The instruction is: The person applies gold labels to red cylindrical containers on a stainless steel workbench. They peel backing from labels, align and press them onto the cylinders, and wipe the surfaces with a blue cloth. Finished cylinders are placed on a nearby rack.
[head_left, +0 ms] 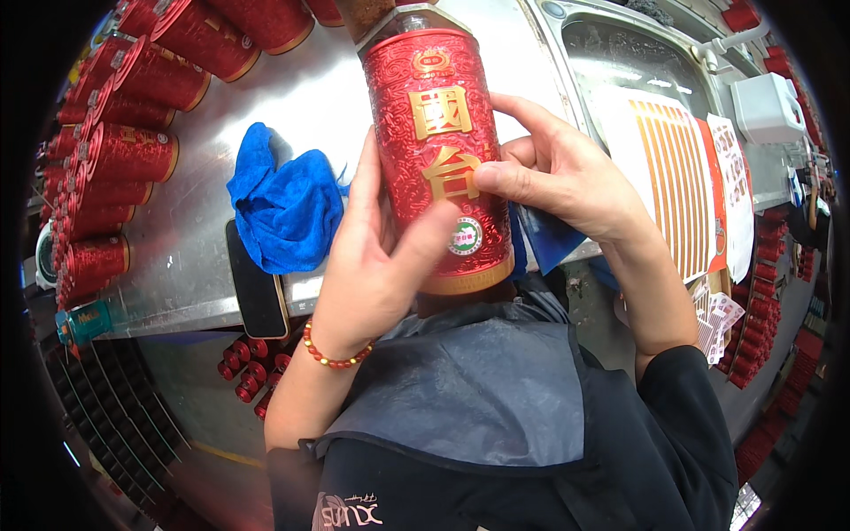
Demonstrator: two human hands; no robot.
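Both hands, left hand [376, 265] and right hand [553, 173], grip a red embossed bottle [438, 150] above the steel worktop [195, 257], near a blue cloth [283, 208], rows of red bottles [124, 150] and a sink [620, 53].

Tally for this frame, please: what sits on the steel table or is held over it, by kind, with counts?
Red bottle held by left hand and right hand: 1
Red bottles lying at the table's left and top edge: at least 12; the stack is too crowded to count exactly
Blue cloth: 1
Dark phone: 1
Sticker sheets: 2
Total: at least 17
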